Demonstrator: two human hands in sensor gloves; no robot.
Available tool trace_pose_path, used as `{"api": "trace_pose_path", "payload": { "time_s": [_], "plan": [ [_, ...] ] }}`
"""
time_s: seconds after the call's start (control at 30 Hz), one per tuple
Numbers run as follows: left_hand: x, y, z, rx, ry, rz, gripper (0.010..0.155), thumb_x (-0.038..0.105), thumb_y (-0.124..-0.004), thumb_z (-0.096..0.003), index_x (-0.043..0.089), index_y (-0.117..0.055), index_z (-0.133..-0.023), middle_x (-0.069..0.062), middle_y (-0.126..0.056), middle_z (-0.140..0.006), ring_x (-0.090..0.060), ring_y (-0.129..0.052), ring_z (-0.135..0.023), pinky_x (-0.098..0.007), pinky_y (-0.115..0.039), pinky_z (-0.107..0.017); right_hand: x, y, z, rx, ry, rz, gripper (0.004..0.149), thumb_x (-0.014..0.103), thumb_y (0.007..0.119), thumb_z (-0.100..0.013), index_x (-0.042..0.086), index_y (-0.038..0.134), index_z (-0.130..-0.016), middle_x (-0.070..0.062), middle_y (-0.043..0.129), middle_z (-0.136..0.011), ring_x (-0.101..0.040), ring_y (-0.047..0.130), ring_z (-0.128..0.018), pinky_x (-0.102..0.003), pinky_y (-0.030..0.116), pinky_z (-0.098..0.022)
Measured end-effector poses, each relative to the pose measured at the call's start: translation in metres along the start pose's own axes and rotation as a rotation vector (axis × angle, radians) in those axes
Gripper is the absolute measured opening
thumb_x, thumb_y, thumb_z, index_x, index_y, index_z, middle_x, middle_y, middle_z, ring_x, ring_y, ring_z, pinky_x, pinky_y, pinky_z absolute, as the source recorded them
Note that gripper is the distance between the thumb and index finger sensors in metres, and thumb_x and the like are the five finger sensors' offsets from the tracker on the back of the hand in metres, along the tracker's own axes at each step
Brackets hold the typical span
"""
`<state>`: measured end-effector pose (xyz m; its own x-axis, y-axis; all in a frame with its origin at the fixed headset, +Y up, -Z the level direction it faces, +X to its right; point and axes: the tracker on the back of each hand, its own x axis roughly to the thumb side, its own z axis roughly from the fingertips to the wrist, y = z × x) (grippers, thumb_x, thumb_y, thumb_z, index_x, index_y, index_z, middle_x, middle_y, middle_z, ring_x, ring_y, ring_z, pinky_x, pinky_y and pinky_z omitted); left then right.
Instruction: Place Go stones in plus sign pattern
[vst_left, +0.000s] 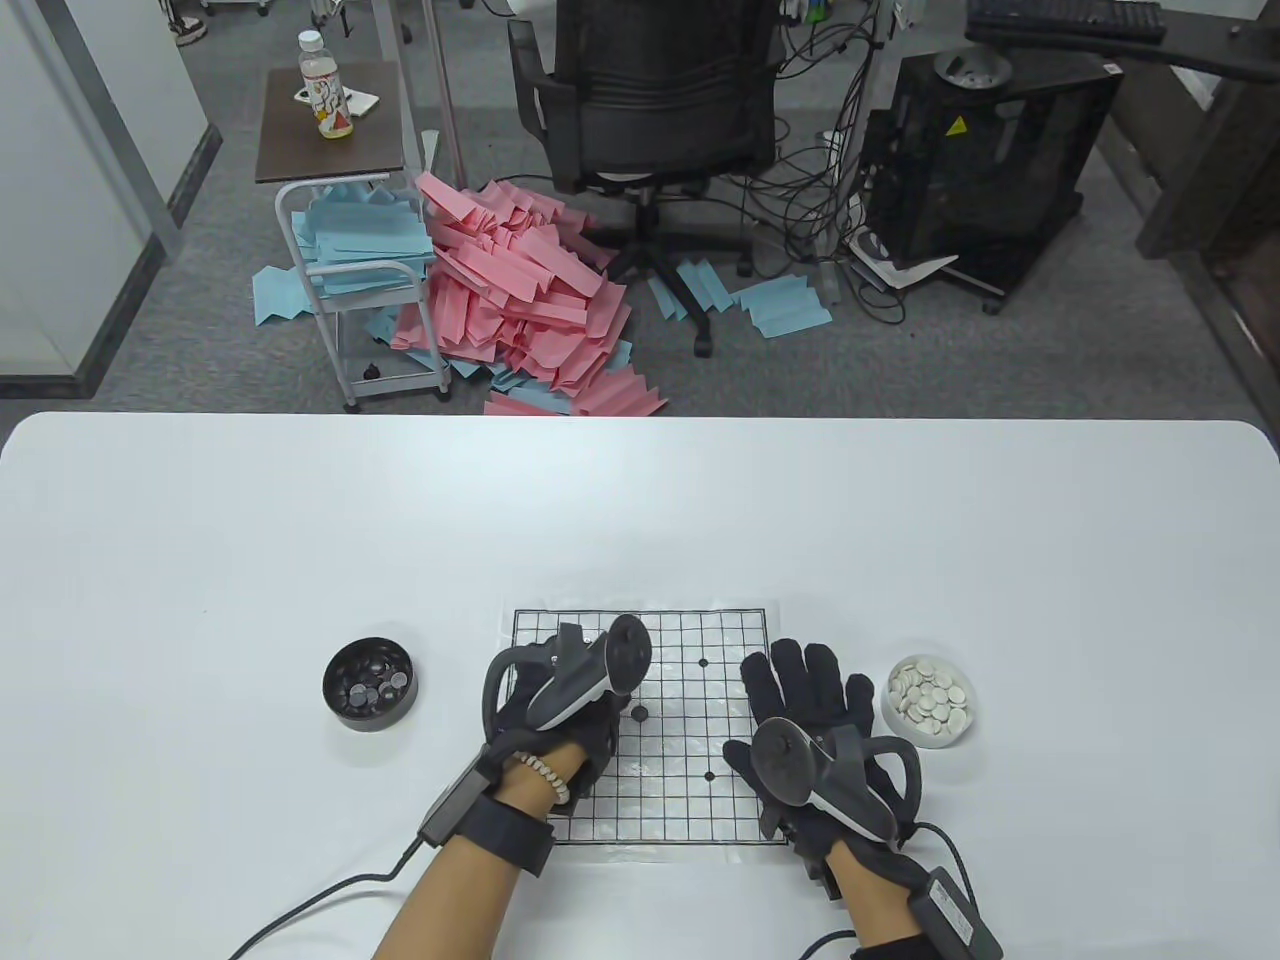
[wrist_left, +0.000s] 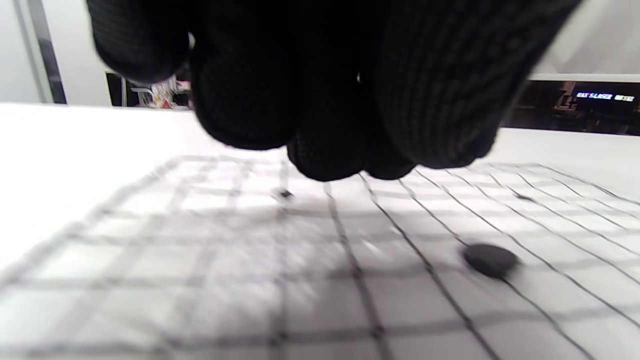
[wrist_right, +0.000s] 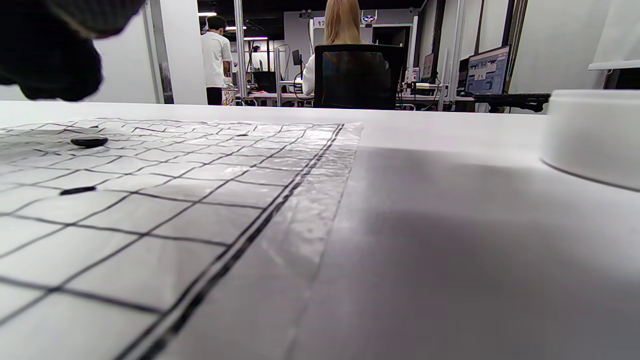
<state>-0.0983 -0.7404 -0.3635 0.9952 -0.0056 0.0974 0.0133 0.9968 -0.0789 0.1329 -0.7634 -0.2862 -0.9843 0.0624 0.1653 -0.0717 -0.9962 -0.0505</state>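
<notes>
The Go board sheet (vst_left: 690, 810) lies on the white table near the front edge. One black stone (vst_left: 640, 713) sits on a grid crossing left of the board's middle; it also shows in the left wrist view (wrist_left: 490, 260) and the right wrist view (wrist_right: 89, 142). My left hand (vst_left: 603, 722) hovers over the board's left part, just left of that stone. Its fingertips (wrist_left: 345, 150) are bunched together above the grid, with nothing visible between them. My right hand (vst_left: 800, 690) rests flat, fingers spread, on the board's right edge.
A black bowl (vst_left: 368, 684) of black stones stands left of the board. A white bowl (vst_left: 930, 700) of white stones stands right of it, close to my right hand, and shows in the right wrist view (wrist_right: 590, 135). Glove cables trail off the front edge.
</notes>
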Motion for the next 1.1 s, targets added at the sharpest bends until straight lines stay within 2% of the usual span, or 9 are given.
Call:
{"api": "trace_pose_path", "payload": {
  "time_s": [0.17,0.3,0.57,0.73,0.87,1.1],
  "plan": [
    [-0.048,0.025,0.004,0.048,0.110,-0.052,0.042,0.041,-0.093,-0.0338,0.031,-0.098,-0.074,0.002,-0.107,-0.073,-0.027,-0.102,-0.057,-0.055,-0.076,-0.055,0.000,0.001,0.000,0.007,-0.002,-0.003,0.086,0.060,0.074,-0.042,0.033,0.033,-0.111,-0.006,0.027,-0.121,-0.044,0.030,-0.114,-0.072,0.035,-0.076],
    [-0.090,0.035,0.007,0.046,0.217,-0.098,0.043,0.040,-0.093,-0.0344,0.030,-0.096,-0.076,0.002,-0.106,-0.076,-0.027,-0.102,-0.059,-0.055,-0.075,-0.056,0.001,0.001,0.000,0.011,-0.004,0.000,0.085,0.060,0.074,-0.042,0.033,0.032,-0.111,-0.006,0.027,-0.121,-0.043,0.030,-0.114,-0.072,0.035,-0.076],
    [-0.157,0.019,0.009,-0.066,0.424,-0.097,0.047,0.039,-0.093,-0.0351,0.030,-0.093,-0.081,0.000,-0.104,-0.082,-0.028,-0.101,-0.064,-0.055,-0.074,-0.057,0.001,0.000,0.000,0.011,-0.001,-0.003,0.085,0.060,0.074,-0.042,0.033,0.033,-0.111,-0.006,0.027,-0.121,-0.044,0.030,-0.114,-0.072,0.035,-0.076],
    [-0.176,0.001,0.009,-0.170,0.486,-0.069,0.051,0.039,-0.093,-0.0357,0.030,-0.090,-0.086,-0.001,-0.101,-0.089,-0.029,-0.100,-0.069,-0.056,-0.073,-0.058,0.001,0.000,0.000,0.012,0.001,-0.002,0.085,0.060,0.074,-0.042,0.033,0.033,-0.111,-0.006,0.027,-0.121,-0.044,0.030,-0.114,-0.072,0.035,-0.076],
    [-0.186,-0.012,0.008,-0.199,0.522,0.028,0.055,0.039,-0.093,-0.0356,0.029,-0.087,-0.089,-0.004,-0.098,-0.093,-0.029,-0.099,-0.069,-0.055,-0.073,-0.058,0.000,0.001,0.000,0.013,0.003,-0.002,0.085,0.060,0.074,-0.042,0.033,0.033,-0.111,-0.006,0.027,-0.121,-0.044,0.030,-0.114,-0.072,0.035,-0.076],
    [-0.186,-0.018,0.007,-0.138,0.539,0.011,0.055,0.042,-0.094,-0.0335,0.028,-0.087,-0.087,-0.002,-0.100,-0.088,-0.027,-0.100,-0.062,-0.054,-0.074,-0.057,0.000,0.001,0.000,0.014,0.003,0.000,0.085,0.060,0.074,-0.042,0.033,0.033,-0.111,-0.006,0.027,-0.121,-0.044,0.030,-0.114,-0.072,0.035,-0.076]
  ]
}}
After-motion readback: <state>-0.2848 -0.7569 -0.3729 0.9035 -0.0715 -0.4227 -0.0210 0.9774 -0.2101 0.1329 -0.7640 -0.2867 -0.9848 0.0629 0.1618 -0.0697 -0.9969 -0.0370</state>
